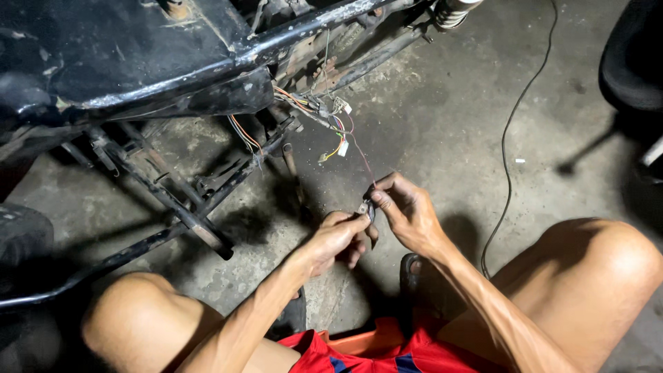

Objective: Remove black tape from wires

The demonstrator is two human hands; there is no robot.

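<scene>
My left hand (336, 238) and my right hand (407, 211) meet over the concrete floor and pinch a small grey connector (364, 207) between their fingertips. A thin red wire (359, 155) runs from the connector up to a bundle of coloured wires (324, 114) that hangs from the black motorcycle frame (159, 62). The fingers of both hands are closed on the small part. My bare knees show at the bottom left and right.
Black frame tubes (179, 207) slant across the floor at left. A thin black cable (507, 138) trails over the concrete at right. A dark chair (632, 55) stands at the upper right corner. A spring shock (452, 10) shows at top.
</scene>
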